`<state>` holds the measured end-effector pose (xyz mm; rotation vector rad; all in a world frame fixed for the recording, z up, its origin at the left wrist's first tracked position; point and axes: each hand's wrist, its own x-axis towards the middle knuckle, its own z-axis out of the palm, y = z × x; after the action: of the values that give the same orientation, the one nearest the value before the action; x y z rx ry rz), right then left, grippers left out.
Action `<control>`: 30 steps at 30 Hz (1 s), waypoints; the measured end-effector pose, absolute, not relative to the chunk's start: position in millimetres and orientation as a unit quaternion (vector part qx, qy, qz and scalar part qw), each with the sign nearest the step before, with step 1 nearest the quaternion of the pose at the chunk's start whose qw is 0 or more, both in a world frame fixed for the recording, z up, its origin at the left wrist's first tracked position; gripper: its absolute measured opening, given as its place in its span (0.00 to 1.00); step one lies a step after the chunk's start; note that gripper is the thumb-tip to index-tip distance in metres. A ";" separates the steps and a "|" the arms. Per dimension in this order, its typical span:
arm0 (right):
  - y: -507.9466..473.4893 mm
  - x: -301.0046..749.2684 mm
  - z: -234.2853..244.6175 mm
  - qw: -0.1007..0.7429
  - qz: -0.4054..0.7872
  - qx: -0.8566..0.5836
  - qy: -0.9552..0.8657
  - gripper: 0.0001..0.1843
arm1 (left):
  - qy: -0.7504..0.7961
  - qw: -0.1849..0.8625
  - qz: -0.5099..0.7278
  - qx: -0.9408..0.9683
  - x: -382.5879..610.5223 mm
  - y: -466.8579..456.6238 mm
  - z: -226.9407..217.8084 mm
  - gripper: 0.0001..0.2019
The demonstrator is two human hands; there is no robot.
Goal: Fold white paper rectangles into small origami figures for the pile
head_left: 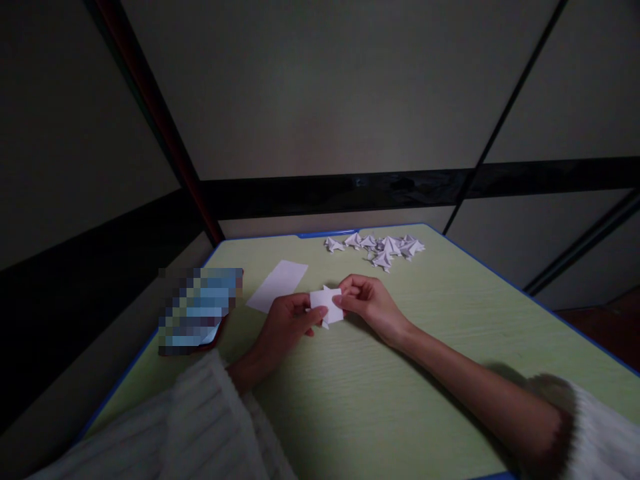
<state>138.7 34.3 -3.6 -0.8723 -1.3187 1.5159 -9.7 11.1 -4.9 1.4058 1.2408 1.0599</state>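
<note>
Left hand [289,325] and right hand [369,303] pinch folded paper [325,304], sides hidden.

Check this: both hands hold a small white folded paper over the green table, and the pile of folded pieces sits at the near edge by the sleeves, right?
Not quite. The left hand and right hand do hold the folded paper over the green table, but the pile of folded pieces lies at the far edge, beyond the hands, as the head view shows.
</note>
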 end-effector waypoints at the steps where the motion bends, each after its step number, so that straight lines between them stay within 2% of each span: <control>1: 34.3 138.7 -3.9 0.453 0.616 -0.352 -0.539 0.12 | 0.512 0.469 0.437 0.572 -9.3 10.8 -3.9 0.08; 20: 30.8 132.3 -5.1 0.441 0.639 -0.376 -0.506 0.11 | 0.517 0.490 0.495 0.498 -4.8 3.0 7.5 0.03; 26: 27.2 130.2 0.7 0.441 0.679 -0.377 -0.450 0.12 | 0.520 0.440 0.537 0.497 -3.2 -2.1 8.3 0.08; 30: 25.8 130.2 3.2 0.445 0.698 -0.364 -0.428 0.11 | 0.520 0.416 0.546 0.508 -5.1 -2.7 6.9 0.06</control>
<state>130.2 25.8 3.2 -0.9013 -1.0603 1.7291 -5.1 -2.7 6.9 1.2745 1.3059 1.3719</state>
